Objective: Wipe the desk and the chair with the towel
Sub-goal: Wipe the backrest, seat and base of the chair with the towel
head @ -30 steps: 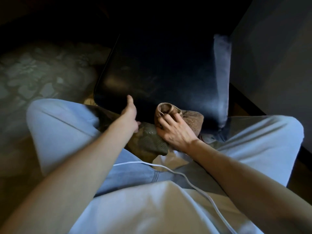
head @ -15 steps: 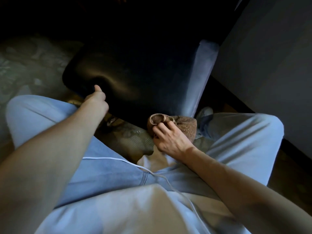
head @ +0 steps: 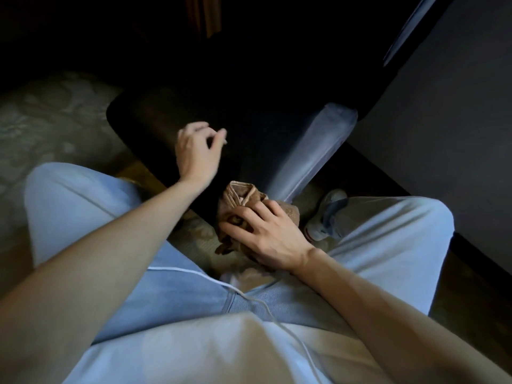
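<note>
A dark padded chair seat point(head: 266, 128) fills the middle of the head view, its right edge lit pale blue. A bunched brown towel point(head: 235, 198) lies against the seat's near corner. My right hand point(head: 266, 231) grips the towel, fingers spread and curled over it. My left hand point(head: 198, 148) hovers over the seat's left part with its fingers loosely curled and nothing in them. The desk is not in view.
My knees in light blue trousers point(head: 83, 212) stand on either side of the chair's near corner. A white shoe point(head: 318, 225) shows by the right knee. Patterned carpet point(head: 50, 128) lies at left, and a dark wall panel point(head: 443, 134) rises at right.
The chair seat has turned so that its corner points toward me. My left hand has left the seat's front edge and moved over the seat. My right hand still holds the towel.
</note>
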### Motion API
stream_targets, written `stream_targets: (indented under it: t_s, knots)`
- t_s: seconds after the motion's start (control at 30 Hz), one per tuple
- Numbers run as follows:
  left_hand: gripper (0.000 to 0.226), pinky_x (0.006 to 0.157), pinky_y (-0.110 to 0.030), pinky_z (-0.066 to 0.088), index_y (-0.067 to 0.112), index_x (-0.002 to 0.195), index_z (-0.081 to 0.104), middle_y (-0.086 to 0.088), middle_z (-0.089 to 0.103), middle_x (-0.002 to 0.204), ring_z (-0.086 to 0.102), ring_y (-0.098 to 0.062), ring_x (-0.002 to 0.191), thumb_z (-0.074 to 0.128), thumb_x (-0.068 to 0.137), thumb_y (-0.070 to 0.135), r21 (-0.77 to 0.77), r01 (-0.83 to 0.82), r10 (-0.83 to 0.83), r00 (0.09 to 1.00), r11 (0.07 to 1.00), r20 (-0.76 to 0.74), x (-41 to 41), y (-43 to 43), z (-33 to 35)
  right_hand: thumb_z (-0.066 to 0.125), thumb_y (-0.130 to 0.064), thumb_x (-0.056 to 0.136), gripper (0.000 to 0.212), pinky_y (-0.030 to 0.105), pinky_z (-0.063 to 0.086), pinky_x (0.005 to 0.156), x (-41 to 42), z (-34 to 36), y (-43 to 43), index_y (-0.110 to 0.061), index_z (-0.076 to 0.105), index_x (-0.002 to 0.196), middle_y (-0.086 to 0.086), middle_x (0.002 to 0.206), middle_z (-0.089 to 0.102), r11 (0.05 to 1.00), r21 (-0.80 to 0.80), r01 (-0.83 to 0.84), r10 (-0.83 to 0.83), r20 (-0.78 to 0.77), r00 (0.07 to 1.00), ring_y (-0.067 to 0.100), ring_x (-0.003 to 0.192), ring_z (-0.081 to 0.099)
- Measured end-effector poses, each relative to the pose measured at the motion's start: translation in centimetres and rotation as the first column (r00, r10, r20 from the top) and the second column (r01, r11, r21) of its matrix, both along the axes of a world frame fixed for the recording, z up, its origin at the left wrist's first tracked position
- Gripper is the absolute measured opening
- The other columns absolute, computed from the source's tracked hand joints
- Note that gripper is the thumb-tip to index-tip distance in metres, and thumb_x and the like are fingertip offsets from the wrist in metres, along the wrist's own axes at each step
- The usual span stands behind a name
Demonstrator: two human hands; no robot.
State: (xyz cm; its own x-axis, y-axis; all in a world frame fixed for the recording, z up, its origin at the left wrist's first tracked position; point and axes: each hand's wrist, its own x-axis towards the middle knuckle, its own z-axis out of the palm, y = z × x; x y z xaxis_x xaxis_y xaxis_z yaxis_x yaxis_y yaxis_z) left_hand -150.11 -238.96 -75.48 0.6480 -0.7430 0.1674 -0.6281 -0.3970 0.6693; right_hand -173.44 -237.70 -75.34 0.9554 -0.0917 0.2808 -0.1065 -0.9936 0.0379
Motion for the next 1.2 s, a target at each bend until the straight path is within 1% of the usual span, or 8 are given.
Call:
stream_targets:
  t_s: [0.1, 0.2, 0.37, 0.53, 0.77, 0.97, 1.1, 1.2]
  knots:
    - [0.039, 0.119, -0.039, 0.026, 0.019, 0.132, 0.069, -0.010, 0.043, 0.157, 0.035, -0.029, 0.146, 0.042, 0.110, 0.035, 0.143, 0.218, -0.216, 0.976, 0.965, -0.030, -1.4, -1.1, 0.0, 0.051, -0.030, 0.092, 0.049, 0.045, 0.041, 0.084, 0.6, 1.1, -0.9, -0.023, 0.061, 0.139, 0.014, 0.134, 0.059, 0.990, 0.095, 0.105, -0.108, 0.025, 0.994, 0.033, 0.106, 0.051]
    - [0.055, 0.127, -0.039, 0.007, 0.016, 0.161, 0.031, -0.004, 0.022, 0.170, 0.018, -0.019, 0.157, 0.032, 0.111, 0.040, 0.389, 0.285, -0.318, 0.948, 0.876, 0.020, -0.2, -1.0, -1.7, 0.059, -0.032, 0.085, 0.056, 0.047, 0.045, 0.087, 0.4, 2.3, -2.9, -0.021, 0.062, 0.140, 0.015, 0.133, 0.058, 0.946, 0.223, 0.236, -0.265, 0.113, 0.957, 0.038, 0.110, 0.053]
    - [0.064, 0.127, -0.045, -0.003, 0.020, 0.163, 0.023, 0.006, 0.021, 0.170, 0.014, -0.009, 0.157, 0.024, 0.108, 0.053, 0.472, 0.253, -0.401, 0.883, 0.845, 0.243, 1.6, 0.0, -2.8, 0.066, -0.028, 0.077, 0.058, 0.051, 0.050, 0.090, -0.1, 4.2, -8.9, -0.018, 0.066, 0.134, 0.013, 0.130, 0.059, 0.827, 0.382, 0.413, -0.514, 0.218, 0.829, 0.038, 0.114, 0.055]
    - [0.068, 0.127, -0.047, -0.009, 0.027, 0.164, 0.021, 0.013, 0.015, 0.170, 0.008, -0.001, 0.156, 0.017, 0.106, 0.062, 0.585, 0.229, -0.396, 0.902, 0.778, 0.174, 2.7, -0.9, -1.3, 0.070, -0.032, 0.079, 0.058, 0.049, 0.050, 0.090, 0.6, 5.9, -15.2, -0.020, 0.065, 0.136, 0.012, 0.129, 0.060, 0.819, 0.295, 0.492, -0.567, 0.282, 0.774, 0.038, 0.115, 0.055]
    - [0.059, 0.127, -0.048, -0.005, 0.030, 0.161, 0.031, 0.015, 0.022, 0.168, 0.011, 0.001, 0.155, 0.022, 0.108, 0.055, 0.498, 0.255, -0.349, 0.931, 0.829, 0.104, 4.2, -0.8, -0.9, 0.067, -0.034, 0.081, 0.054, 0.049, 0.048, 0.094, 0.7, 9.6, -23.4, -0.022, 0.066, 0.133, 0.013, 0.131, 0.060, 0.791, 0.248, 0.560, -0.612, 0.321, 0.723, 0.040, 0.119, 0.053]
    - [0.040, 0.123, -0.033, 0.016, 0.015, 0.140, 0.062, -0.004, 0.054, 0.152, 0.043, -0.018, 0.144, 0.043, 0.110, 0.032, 0.125, 0.049, -0.049, 0.999, 0.991, -0.005, 6.3, 0.8, -2.0, 0.067, -0.033, 0.085, 0.055, 0.040, 0.043, 0.102, 2.9, 8.1, -25.7, -0.023, 0.062, 0.138, 0.010, 0.138, 0.057, 0.750, 0.374, 0.545, -0.641, 0.209, 0.739, 0.035, 0.129, 0.049]
    - [0.057, 0.123, -0.033, 0.018, 0.009, 0.155, 0.040, -0.011, 0.035, 0.162, 0.027, -0.026, 0.152, 0.055, 0.105, 0.033, 0.194, -0.215, 0.250, 0.951, 0.957, -0.180, 7.1, 2.8, -3.3, 0.071, -0.030, 0.091, 0.061, 0.050, 0.043, 0.108, 3.2, 4.6, -28.5, -0.022, 0.053, 0.148, 0.019, 0.148, 0.050, 0.637, 0.277, 0.719, -0.687, -0.219, 0.693, 0.043, 0.134, 0.045]
    - [0.078, 0.124, -0.036, 0.019, 0.010, 0.161, 0.024, -0.014, 0.026, 0.166, 0.023, -0.028, 0.153, 0.058, 0.101, 0.047, 0.262, -0.310, 0.387, 0.858, 0.914, -0.337, 7.2, 3.5, -4.1, 0.072, -0.041, 0.091, 0.073, 0.051, 0.038, 0.110, 3.0, 2.7, -28.7, -0.025, 0.042, 0.155, 0.020, 0.155, 0.040, 0.523, 0.279, 0.805, -0.739, -0.321, 0.592, 0.046, 0.139, 0.037]
